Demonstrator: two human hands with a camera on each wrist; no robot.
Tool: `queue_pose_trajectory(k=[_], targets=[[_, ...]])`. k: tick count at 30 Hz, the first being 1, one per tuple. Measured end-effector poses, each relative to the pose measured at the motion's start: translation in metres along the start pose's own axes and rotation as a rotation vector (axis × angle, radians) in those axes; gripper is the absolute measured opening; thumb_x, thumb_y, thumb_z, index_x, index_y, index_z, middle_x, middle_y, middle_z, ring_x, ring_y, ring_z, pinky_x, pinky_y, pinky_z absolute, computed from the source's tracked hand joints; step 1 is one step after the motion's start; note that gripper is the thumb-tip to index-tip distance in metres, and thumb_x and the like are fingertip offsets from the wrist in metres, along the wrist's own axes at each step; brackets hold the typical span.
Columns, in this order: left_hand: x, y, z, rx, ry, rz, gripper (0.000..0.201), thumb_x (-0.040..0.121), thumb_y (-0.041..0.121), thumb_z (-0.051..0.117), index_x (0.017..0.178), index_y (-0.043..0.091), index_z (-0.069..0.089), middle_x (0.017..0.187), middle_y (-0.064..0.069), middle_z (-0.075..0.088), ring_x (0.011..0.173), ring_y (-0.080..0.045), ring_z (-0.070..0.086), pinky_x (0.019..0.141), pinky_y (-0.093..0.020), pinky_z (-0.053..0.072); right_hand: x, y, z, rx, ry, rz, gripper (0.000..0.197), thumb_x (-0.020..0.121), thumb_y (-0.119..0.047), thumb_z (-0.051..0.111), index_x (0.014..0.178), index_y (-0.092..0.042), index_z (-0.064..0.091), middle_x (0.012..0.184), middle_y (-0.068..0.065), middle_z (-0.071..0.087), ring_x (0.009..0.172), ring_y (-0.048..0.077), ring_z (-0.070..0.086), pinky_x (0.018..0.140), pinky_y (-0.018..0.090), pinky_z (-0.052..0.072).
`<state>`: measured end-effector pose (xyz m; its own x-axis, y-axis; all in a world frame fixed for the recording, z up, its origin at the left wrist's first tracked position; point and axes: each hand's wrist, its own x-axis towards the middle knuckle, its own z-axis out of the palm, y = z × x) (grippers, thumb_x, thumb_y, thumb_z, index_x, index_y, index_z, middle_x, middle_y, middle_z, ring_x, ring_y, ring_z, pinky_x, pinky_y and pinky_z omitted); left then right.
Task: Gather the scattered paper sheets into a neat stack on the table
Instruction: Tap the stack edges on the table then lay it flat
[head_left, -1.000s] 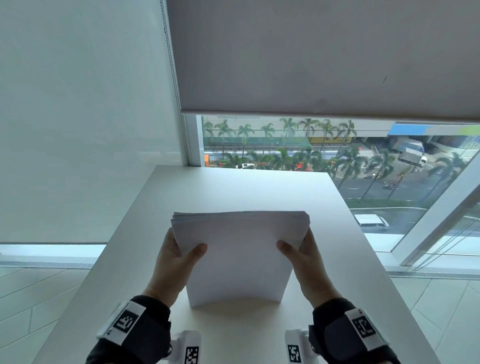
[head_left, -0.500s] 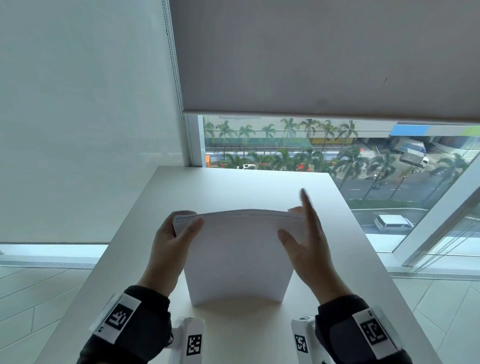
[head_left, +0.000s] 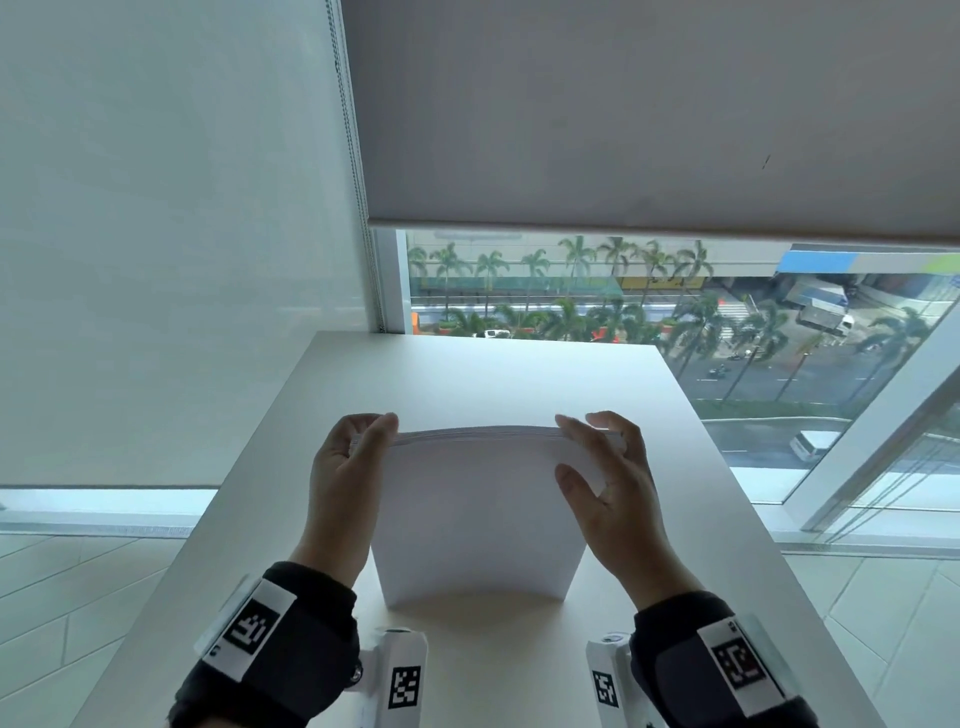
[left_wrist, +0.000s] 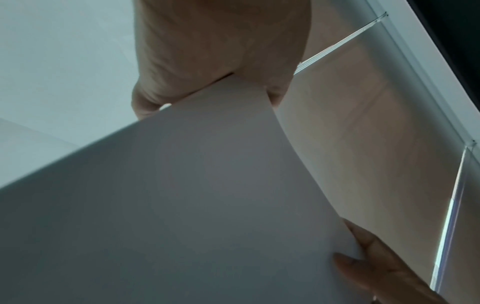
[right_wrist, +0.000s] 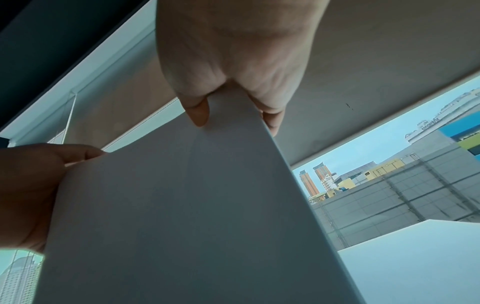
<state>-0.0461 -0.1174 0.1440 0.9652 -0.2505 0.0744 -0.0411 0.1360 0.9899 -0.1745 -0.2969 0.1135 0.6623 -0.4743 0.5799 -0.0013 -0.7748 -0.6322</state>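
Observation:
A stack of white paper sheets (head_left: 478, 514) stands upright on its bottom edge on the white table (head_left: 467, 374), bowed slightly toward me. My left hand (head_left: 353, 467) grips its top left corner, thumb on the near face and fingers curled behind. At the top right corner my right hand (head_left: 608, 467) pinches the stack, thumb in front, index finger along the top edge. The left wrist view shows the left hand (left_wrist: 218, 51) closed over the paper stack's (left_wrist: 182, 205) corner. In the right wrist view, the right hand (right_wrist: 233, 51) pinches the paper stack (right_wrist: 182, 205).
The table's far edge meets a window (head_left: 675, 322) with a lowered roller blind (head_left: 623, 114) and its bead chain (head_left: 358, 182). A frosted panel (head_left: 156, 234) stands on the left. Tiled floor (head_left: 62, 582) lies beyond both side edges of the table.
Both hands slid up from the stack's sides to its top corners. The right hand, with fingers spread straight half a second ago, has closed on the top right corner. The stack stays upright.

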Motion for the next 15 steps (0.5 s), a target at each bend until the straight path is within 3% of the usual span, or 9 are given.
queue_pose_trajectory(k=[2, 5, 7, 9, 11, 12, 15], targets=[[0.0, 0.001, -0.001, -0.008, -0.026, -0.011, 0.013, 0.069, 0.033, 0.055, 0.07, 0.02, 0.059, 0.064, 0.008, 0.058, 0.069, -0.014, 0.046, 0.059, -0.026, 0.035, 0.0, -0.002, 0.0, 0.023, 0.02, 0.011, 0.055, 0.074, -0.035, 0.048, 0.129, -0.039, 0.04, 0.125, -0.005, 0.037, 0.113, -0.033, 0.023, 0.09, -0.011, 0.02], [0.002, 0.002, -0.007, -0.07, -0.11, -0.002, 0.022, 0.068, 0.039, 0.056, 0.082, 0.023, 0.06, 0.082, 0.001, 0.061, 0.078, -0.016, 0.053, 0.067, -0.026, 0.041, -0.004, -0.002, 0.003, 0.167, 0.062, 0.119, 0.082, 0.07, -0.035, 0.052, 0.144, -0.036, 0.016, 0.134, -0.006, 0.036, 0.115, -0.029, 0.028, 0.093, -0.009, 0.021], [0.006, -0.002, -0.015, -0.122, -0.175, 0.037, 0.038, 0.06, 0.046, 0.058, 0.092, 0.025, 0.06, 0.09, -0.003, 0.065, 0.081, -0.015, 0.057, 0.072, -0.028, 0.044, -0.007, -0.002, 0.003, 0.374, 0.093, 0.278, 0.096, 0.068, -0.032, 0.058, 0.148, -0.033, 0.003, 0.137, -0.005, 0.039, 0.106, -0.008, 0.044, 0.087, -0.004, 0.031], [0.006, -0.01, -0.021, -0.066, -0.249, 0.059, 0.049, 0.054, 0.044, 0.063, 0.1, 0.027, 0.059, 0.088, 0.0, 0.066, 0.079, -0.011, 0.061, 0.071, -0.023, 0.047, -0.008, 0.001, 0.002, 0.62, 0.049, 0.402, 0.088, 0.069, -0.018, 0.055, 0.148, -0.025, 0.017, 0.133, -0.006, 0.044, 0.109, 0.003, 0.043, 0.083, -0.004, 0.036], [0.004, -0.021, -0.023, -0.003, -0.293, 0.053, 0.061, 0.048, 0.037, 0.072, 0.105, 0.019, 0.061, 0.087, 0.004, 0.071, 0.076, -0.004, 0.068, 0.066, -0.016, 0.052, -0.011, 0.004, 0.003, 0.764, -0.056, 0.443, 0.06, 0.068, -0.011, 0.052, 0.126, -0.023, 0.051, 0.112, -0.008, 0.062, 0.098, 0.004, 0.055, 0.084, 0.016, 0.043], [0.003, -0.027, -0.023, 0.015, -0.296, 0.039, 0.067, 0.046, 0.034, 0.075, 0.108, 0.013, 0.061, 0.088, 0.003, 0.073, 0.076, -0.003, 0.07, 0.064, -0.015, 0.053, -0.012, 0.006, 0.004, 0.783, -0.079, 0.451, 0.051, 0.067, -0.009, 0.052, 0.117, -0.019, 0.057, 0.103, -0.007, 0.066, 0.091, 0.005, 0.059, 0.081, 0.022, 0.045], [0.001, -0.038, -0.022, 0.003, -0.272, 0.005, 0.075, 0.043, 0.028, 0.078, 0.113, 0.006, 0.06, 0.091, 0.0, 0.074, 0.076, -0.005, 0.071, 0.062, -0.016, 0.054, -0.013, 0.013, 0.009, 0.799, -0.076, 0.461, 0.058, 0.067, -0.007, 0.053, 0.125, -0.012, 0.052, 0.104, 0.001, 0.064, 0.091, 0.009, 0.061, 0.075, 0.018, 0.049]])
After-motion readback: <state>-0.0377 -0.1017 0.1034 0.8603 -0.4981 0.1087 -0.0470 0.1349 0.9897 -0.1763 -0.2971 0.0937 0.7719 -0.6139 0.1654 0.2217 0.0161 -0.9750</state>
